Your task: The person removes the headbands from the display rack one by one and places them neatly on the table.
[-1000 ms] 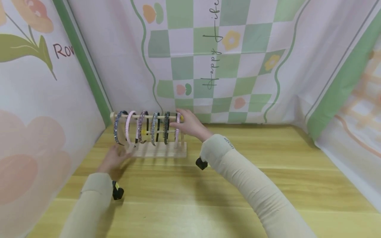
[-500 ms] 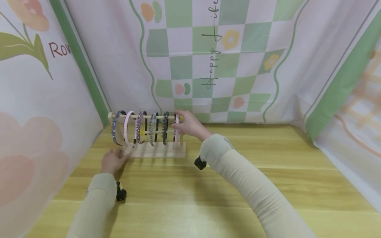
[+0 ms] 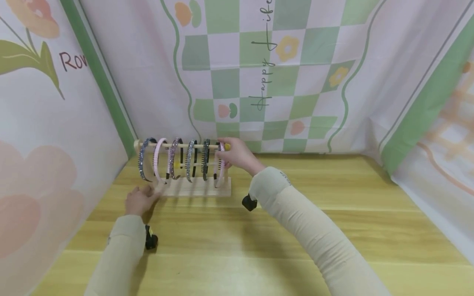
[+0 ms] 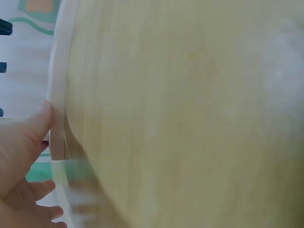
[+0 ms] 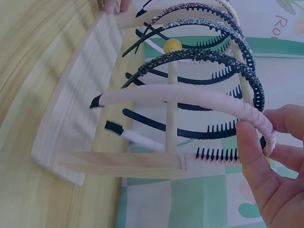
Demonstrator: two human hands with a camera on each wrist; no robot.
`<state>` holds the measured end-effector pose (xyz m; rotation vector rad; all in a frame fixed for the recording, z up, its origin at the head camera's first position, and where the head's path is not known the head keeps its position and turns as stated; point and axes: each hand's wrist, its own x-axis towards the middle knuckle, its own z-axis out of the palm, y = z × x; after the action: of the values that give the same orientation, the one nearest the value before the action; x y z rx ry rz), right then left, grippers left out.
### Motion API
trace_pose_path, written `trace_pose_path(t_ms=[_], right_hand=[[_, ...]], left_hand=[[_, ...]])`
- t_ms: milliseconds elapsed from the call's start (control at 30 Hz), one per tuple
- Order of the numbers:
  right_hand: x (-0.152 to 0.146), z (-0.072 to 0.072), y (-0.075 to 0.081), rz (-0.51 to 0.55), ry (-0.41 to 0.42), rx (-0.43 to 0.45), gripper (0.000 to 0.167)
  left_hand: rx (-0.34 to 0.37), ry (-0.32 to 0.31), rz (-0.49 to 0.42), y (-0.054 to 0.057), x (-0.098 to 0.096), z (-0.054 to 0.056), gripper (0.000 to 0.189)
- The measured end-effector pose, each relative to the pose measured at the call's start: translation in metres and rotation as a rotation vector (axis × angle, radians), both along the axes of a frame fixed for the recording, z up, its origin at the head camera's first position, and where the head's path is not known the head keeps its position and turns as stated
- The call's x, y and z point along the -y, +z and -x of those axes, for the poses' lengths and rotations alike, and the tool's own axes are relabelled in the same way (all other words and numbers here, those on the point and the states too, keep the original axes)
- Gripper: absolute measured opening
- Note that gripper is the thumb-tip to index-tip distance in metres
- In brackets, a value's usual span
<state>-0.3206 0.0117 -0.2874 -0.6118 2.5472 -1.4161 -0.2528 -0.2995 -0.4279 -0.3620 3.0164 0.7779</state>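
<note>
A wooden headband stand (image 3: pixel 196 188) carries several headbands in a row along its upper bar. My right hand (image 3: pixel 238 156) pinches a pink headband (image 5: pixel 166 95) between thumb and fingers at the bar's right end. In the right wrist view that band arches over the bar, its black-tipped ends hanging above the base, with comb teeth inside. Beside it hangs a dark glittery headband (image 5: pixel 190 56). My left hand (image 3: pixel 138 201) grips the left end of the stand's base; the left wrist view shows the thumb on the base board (image 4: pixel 58 95), other fingers spread loosely below.
The stand sits on a wood-grain table (image 3: pixel 296 230), near its back left. A checked curtain (image 3: pixel 255 82) hangs close behind it, with a patterned cloth (image 3: pixel 44 164) at the left. Yellow balls (image 5: pixel 173 45) cap the stand's bars.
The pink headband in my right hand has tilted, its lower end swinging to the left and lower. My left hand shifted slightly earlier and is now still at the base.
</note>
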Motion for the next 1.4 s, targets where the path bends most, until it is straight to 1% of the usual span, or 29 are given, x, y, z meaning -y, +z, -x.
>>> trace_pose_path(t_ms=[167, 367, 600, 767, 933, 1200, 1400], right_hand=[[0.000, 0.000, 0.002, 0.006, 0.000, -0.010, 0.058], [0.001, -0.001, 0.008, 0.027, 0.006, -0.023, 0.057], [0.003, -0.002, 0.010, -0.037, -0.007, -0.056, 0.054], [0.003, -0.001, 0.009, -0.048, -0.012, -0.063, 0.052], [0.002, -0.001, 0.007, -0.063, 0.007, -0.052, 0.050], [-0.002, 0.000, 0.006, -0.074, 0.050, 0.001, 0.046], [-0.004, 0.002, 0.006, -0.073, 0.054, -0.003, 0.046]], left_hand=[[0.041, -0.003, -0.001, 0.004, 0.000, -0.001, 0.070], [0.049, -0.001, -0.005, 0.008, 0.000, -0.003, 0.069], [0.051, 0.015, -0.029, 0.010, 0.001, -0.004, 0.069], [0.058, 0.027, -0.024, 0.011, -0.001, -0.003, 0.069], [0.062, 0.030, -0.019, 0.011, -0.002, -0.004, 0.068], [0.059, 0.030, -0.012, 0.009, -0.002, -0.003, 0.068], [0.060, 0.035, -0.013, 0.007, -0.003, -0.001, 0.068]])
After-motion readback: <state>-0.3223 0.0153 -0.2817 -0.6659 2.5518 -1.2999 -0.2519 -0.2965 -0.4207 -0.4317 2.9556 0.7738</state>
